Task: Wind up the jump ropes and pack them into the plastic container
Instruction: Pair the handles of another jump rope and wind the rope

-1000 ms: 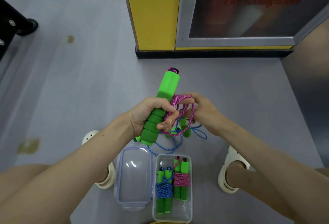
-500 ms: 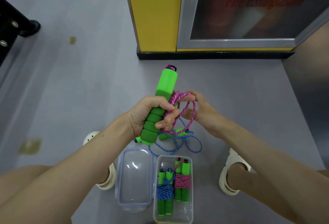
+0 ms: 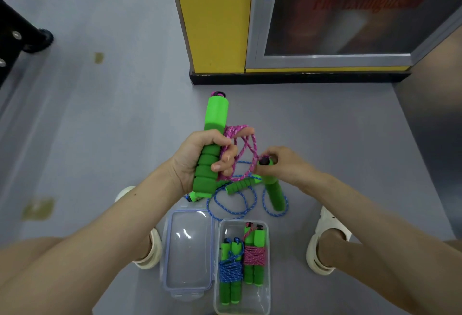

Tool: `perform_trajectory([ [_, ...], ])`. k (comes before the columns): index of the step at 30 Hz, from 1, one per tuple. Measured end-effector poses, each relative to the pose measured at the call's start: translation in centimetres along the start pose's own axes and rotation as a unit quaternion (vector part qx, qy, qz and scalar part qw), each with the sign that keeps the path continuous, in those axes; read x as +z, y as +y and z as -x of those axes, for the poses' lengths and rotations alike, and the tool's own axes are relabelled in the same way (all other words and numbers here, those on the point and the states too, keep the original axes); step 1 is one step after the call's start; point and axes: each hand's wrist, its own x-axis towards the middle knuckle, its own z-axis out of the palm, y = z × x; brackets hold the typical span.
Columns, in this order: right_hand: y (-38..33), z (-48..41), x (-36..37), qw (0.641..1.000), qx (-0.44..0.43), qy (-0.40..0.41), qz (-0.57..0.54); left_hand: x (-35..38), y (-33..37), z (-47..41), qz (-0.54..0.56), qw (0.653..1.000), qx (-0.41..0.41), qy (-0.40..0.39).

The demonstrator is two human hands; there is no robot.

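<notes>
My left hand [image 3: 200, 162] grips a green foam jump-rope handle [image 3: 212, 137] upright, with loops of pink rope [image 3: 241, 144] hanging over its fingers. My right hand [image 3: 285, 164] pinches the top of the second green handle [image 3: 273, 192] of the pink rope, which hangs downward. On the floor below lies an unwound blue jump rope [image 3: 235, 204] with green handles. The clear plastic container [image 3: 266, 297] at the bottom holds two wound ropes, one blue [image 3: 231, 271] and one pink [image 3: 253, 256].
The container's clear lid [image 3: 187, 252] lies open to the left of it. My feet in white sandals [image 3: 322, 244] stand on either side. A yellow cabinet with a glass door [image 3: 325, 14] stands ahead on the grey floor.
My right hand has let go of the pink loops and moved right and down, taking hold of the second handle. The left hand keeps gripping its handle.
</notes>
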Motion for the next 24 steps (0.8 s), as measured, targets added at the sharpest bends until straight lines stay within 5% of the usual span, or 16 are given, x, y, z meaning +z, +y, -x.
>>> perform_trajectory([
  [4,-0.1,0.5,-0.3,0.998,0.055,0.003,0.038,-0.1,-0.4,-0.1,-0.042,0.995,-0.002,0.094],
  [9,-0.4,1.2,-1.2,0.972,0.159,0.029,-0.168,0.3,-0.5,-0.1,-0.162,0.967,-0.024,0.193],
  [13,-0.9,1.5,-2.0,0.956,0.114,0.013,-0.271,-1.2,-0.9,-1.0,-0.364,0.871,0.005,0.331],
  [19,-1.3,1.7,-2.3,0.92,0.005,0.178,-0.35,-1.0,-0.8,-1.5,-0.367,0.854,0.072,0.361],
  [24,-1.3,2.0,-2.9,0.902,-0.061,0.305,-0.299,0.0,-0.8,-1.1,-0.422,0.792,0.201,0.393],
])
